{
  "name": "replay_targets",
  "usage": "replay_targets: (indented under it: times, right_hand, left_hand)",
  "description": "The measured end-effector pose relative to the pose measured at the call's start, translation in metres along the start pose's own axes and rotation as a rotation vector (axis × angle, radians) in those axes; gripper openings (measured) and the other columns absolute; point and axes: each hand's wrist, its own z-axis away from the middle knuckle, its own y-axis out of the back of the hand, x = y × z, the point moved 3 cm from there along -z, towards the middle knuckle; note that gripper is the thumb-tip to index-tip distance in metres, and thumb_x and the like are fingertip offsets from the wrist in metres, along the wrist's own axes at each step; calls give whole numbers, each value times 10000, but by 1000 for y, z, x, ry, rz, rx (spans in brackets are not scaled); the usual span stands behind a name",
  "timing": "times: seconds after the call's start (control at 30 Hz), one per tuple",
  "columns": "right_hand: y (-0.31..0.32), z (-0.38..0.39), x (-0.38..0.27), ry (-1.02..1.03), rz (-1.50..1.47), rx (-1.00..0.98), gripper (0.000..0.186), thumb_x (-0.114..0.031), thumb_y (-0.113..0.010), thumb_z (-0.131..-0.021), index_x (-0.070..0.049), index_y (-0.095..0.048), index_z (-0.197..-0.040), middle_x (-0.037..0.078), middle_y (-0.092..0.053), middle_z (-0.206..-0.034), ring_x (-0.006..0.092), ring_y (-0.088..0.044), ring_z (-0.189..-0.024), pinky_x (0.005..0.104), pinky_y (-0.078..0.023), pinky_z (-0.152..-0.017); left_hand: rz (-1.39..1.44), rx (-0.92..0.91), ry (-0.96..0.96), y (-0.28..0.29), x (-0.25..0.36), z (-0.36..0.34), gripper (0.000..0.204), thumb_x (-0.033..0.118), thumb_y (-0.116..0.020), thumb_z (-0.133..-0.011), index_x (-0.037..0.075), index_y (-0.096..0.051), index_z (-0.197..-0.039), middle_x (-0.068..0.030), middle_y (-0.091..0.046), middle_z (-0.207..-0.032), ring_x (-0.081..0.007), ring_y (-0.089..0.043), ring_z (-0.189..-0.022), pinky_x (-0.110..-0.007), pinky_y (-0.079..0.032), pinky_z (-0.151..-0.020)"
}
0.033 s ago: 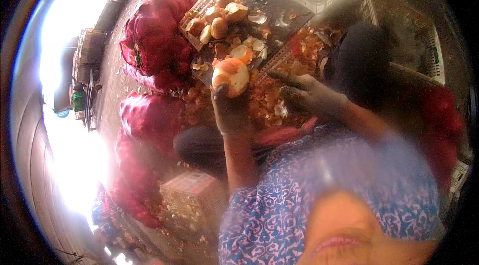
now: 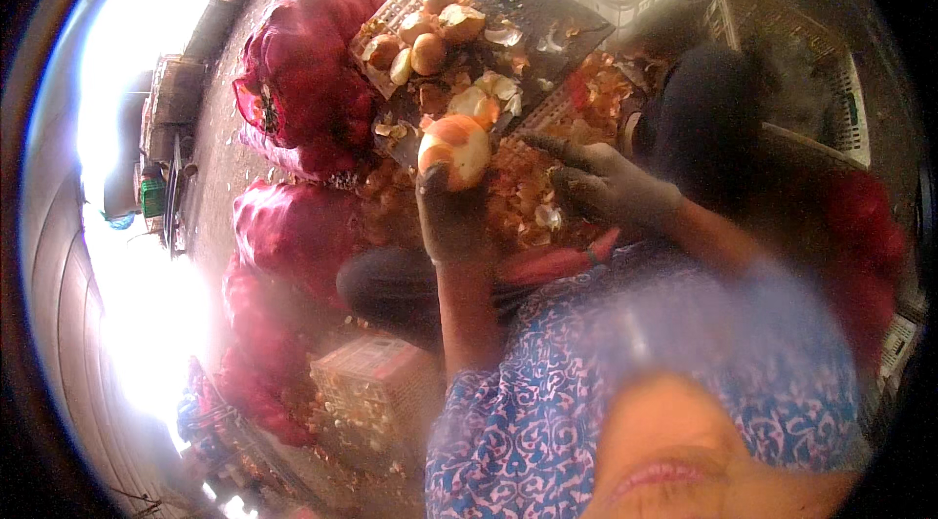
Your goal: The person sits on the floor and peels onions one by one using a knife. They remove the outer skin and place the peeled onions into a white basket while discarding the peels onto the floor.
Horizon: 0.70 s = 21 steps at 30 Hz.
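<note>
My left hand (image 2: 452,221), in a dark glove, is closed around a large onion (image 2: 454,152). The onion's skin is partly off, with orange-brown patches over a pale surface. To its right my gloved right hand (image 2: 611,185) is held apart from it, with the index finger pointing toward the onion and the other fingers bent. Whatever those fingers hold is too dark and blurred to make out. Just beyond the onion, pale peeled pieces and skins (image 2: 496,89) lie on a dark board (image 2: 547,25). Several brown onions (image 2: 428,54) rest at the board's left, by an upturned crate.
Red mesh sacks (image 2: 308,60) stand at the left. A white crate (image 2: 625,9) of peeled onions is at the far side. Loose skins (image 2: 523,192) heap beneath my hands. Another crate (image 2: 376,377) sits at the lower left, and a pale crate (image 2: 855,113) at the right.
</note>
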Motion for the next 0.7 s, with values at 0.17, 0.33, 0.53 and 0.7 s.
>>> replay_targets:
  times: [0.17, 0.33, 0.53, 0.7]
  right_hand:
    - [-4, 1, 15, -145, 20, -35, 519, -304, -503, -1043, -155, -398, -1529, 221, -572, -1384, 281, -638, -1174, 396, -489, -1009]
    - [-5, -11, 22, 371, 406, 97, 545, -246, -552, -1015, -192, -395, -1534, 237, -659, -1202, 294, -719, -949, 408, -564, -840]
    - [3, -3, 28, 306, 644, 169, 522, -128, -594, -957, -148, -486, -1467, 221, -703, -1046, 342, -715, -879, 411, -564, -743]
    - [7, -2, 29, 281, 641, 211, 422, -95, -607, -956, -54, -578, -1375, 229, -690, -1106, 350, -699, -1012, 387, -562, -833]
  left_hand:
    - [-28, -105, 183, -7, -25, 17, 305, 155, -495, -1037, 23, -563, -1302, -105, -604, -1289, -215, -610, -1124, -349, -538, -936]
    - [183, -54, 383, 2, -55, 21, 410, 330, -513, -1016, 69, -545, -1330, -109, -591, -1313, -261, -559, -1222, -431, -465, -1032]
    - [480, 176, 506, 7, -77, 27, 421, 360, -542, -987, 75, -580, -1294, -82, -629, -1230, -243, -617, -1104, -384, -540, -872]
    - [362, 138, 518, 5, -80, 27, 470, 384, -585, -951, 72, -575, -1303, -76, -637, -1203, -231, -630, -1066, -355, -547, -795]
